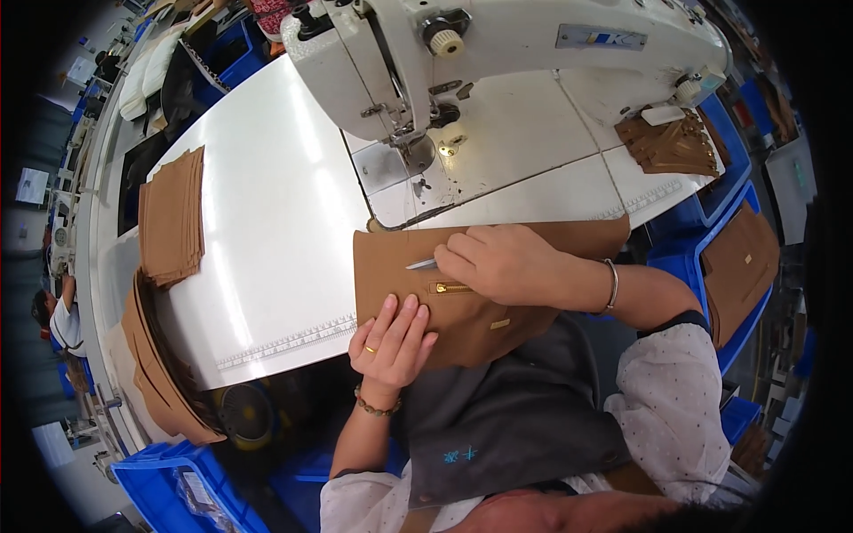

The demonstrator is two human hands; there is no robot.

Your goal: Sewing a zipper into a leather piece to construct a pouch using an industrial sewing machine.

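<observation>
A brown leather-like panel point(386, 258) lies over the front edge of the sewing table and hangs down toward my lap. A short gold zipper point(450, 288) is set into it, and a small gold tag point(501, 324) sits lower down. My left hand point(393, 345) rests on the panel with its fingers stretched out, just left of the zipper. Closed around a slim, pointed silver tool point(421, 265), my right hand point(498, 264) is over the panel above the zipper. The tool's tip points left; its handle is hidden in my fingers, so its exact kind is unclear.
A white sewing machine point(524, 40) stands behind the panel, its needle area point(416, 151) over the metal plate. Brown pieces point(173, 218) are stacked at the left, with more small pieces point(666, 147) at the right. Blue bins point(178, 480) flank the table.
</observation>
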